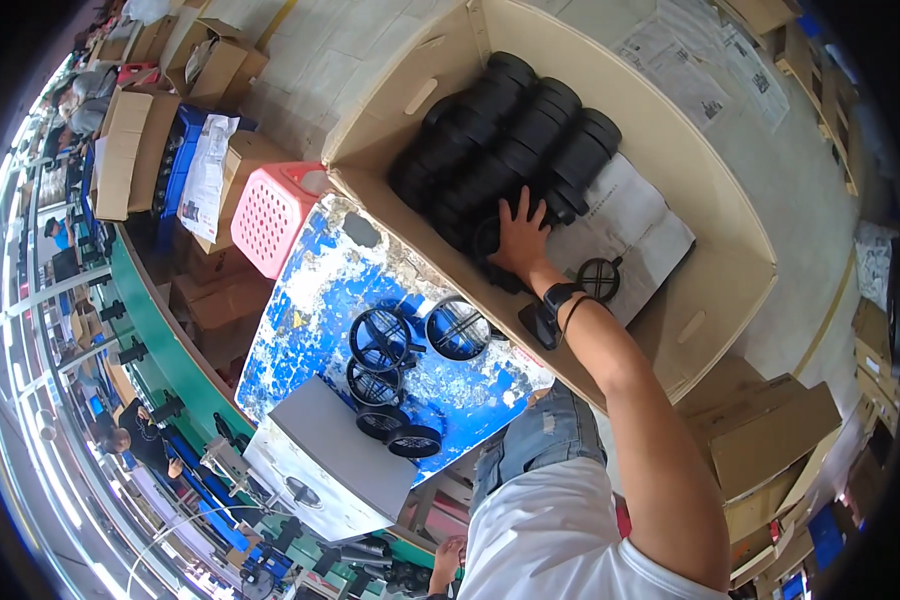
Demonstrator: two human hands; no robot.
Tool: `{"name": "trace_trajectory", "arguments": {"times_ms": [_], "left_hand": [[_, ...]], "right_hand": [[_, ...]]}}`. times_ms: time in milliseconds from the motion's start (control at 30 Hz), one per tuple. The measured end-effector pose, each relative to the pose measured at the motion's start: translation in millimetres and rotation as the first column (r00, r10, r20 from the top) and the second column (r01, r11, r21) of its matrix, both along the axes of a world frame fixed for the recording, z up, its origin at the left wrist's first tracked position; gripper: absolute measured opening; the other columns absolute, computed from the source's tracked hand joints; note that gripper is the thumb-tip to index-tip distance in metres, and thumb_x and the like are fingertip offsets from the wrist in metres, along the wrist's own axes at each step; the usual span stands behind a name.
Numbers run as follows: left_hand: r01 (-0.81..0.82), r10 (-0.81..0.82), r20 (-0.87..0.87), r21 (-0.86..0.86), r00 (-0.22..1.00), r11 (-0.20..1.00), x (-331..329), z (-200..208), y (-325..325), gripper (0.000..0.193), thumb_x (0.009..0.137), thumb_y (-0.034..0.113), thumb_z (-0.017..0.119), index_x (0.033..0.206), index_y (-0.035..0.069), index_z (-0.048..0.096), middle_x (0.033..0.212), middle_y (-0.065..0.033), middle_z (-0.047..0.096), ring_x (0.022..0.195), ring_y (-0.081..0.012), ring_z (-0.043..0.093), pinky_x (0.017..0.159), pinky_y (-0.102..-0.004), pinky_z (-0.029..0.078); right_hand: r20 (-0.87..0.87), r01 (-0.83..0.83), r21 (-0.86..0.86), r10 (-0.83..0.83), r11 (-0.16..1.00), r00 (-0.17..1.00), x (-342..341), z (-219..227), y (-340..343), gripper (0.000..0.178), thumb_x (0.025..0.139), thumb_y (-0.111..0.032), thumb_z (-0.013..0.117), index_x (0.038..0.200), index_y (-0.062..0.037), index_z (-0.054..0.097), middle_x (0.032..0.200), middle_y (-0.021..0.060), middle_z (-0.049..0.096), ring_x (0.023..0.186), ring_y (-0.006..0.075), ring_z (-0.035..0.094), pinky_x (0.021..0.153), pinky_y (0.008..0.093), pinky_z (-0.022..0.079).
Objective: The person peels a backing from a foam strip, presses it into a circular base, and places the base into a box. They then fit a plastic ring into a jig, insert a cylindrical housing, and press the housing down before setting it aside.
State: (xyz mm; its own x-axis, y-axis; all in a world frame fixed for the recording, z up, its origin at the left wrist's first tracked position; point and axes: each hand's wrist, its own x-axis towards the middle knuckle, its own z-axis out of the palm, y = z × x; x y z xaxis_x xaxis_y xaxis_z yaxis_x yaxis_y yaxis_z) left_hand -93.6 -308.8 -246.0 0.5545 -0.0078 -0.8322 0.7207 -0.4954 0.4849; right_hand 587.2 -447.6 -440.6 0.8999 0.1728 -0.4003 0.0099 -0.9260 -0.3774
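My right hand (522,238) reaches into a large cardboard box (735,240), its fingers spread over the near end of black round plastic parts (510,130) stacked in rows. It touches the dark parts there; I see no firm grip on one. A single black spoked ring (599,279) lies on a paper sheet (625,220) inside the box, beside my wrist. Several more spoked rings, one of them an upright-looking black ring (458,328), rest on the worn blue-and-white tabletop (310,310). My left hand is out of view.
A pink perforated plastic stool (270,220) stands left of the box. A grey-white carton (340,460) sits at the table's near left. Closed cartons (770,440) are stacked at the right. Another hand (448,562), apparently a co-worker's, shows at the lower edge.
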Motion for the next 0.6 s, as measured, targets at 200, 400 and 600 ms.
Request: {"name": "trace_trajectory", "arguments": {"times_ms": [200,400,600], "left_hand": [[-0.783,0.794,-0.405,0.246,0.452,0.571,81.0,21.8,-13.9,0.028,0.097,0.019,0.048,0.116,-0.001,0.057,0.096,-0.0109,0.068,0.082,-0.0187,0.068,0.068,-0.0279,0.052],[-0.897,0.865,-0.381,0.164,0.327,0.411,66.1,24.4,-17.9,0.026,0.097,0.019,0.048,0.114,0.001,0.057,0.097,-0.0110,0.068,0.084,-0.0191,0.068,0.066,-0.0276,0.052],[-0.540,0.542,-0.175,0.064,0.822,0.839,54.9,20.5,-30.5,0.026,0.095,0.016,0.048,0.114,0.000,0.058,0.092,-0.0089,0.067,0.077,-0.0178,0.066,0.065,-0.0291,0.053]], "right_hand": [[-0.013,-0.156,-0.153,0.156,0.976,0.988,4.5,6.8,-0.9,0.096,0.053,-0.037,0.086,0.136,-0.0157,0.041,0.153,0.0197,0.018,0.132,0.0593,0.020,0.092,0.0692,0.039],[0.301,-0.126,-0.110,0.154,0.986,0.941,26.1,-34.0,-58.0,0.071,0.060,-0.024,0.079,0.123,-0.0156,0.047,0.137,0.0132,0.040,0.116,0.0475,0.044,0.087,0.0542,0.044],[0.168,-0.150,0.012,0.145,0.989,0.975,27.3,-12.0,-33.9,0.059,0.066,-0.013,0.066,0.123,-0.0169,0.051,0.127,0.0157,0.048,0.106,0.0444,0.051,0.091,0.0548,0.042]]}}
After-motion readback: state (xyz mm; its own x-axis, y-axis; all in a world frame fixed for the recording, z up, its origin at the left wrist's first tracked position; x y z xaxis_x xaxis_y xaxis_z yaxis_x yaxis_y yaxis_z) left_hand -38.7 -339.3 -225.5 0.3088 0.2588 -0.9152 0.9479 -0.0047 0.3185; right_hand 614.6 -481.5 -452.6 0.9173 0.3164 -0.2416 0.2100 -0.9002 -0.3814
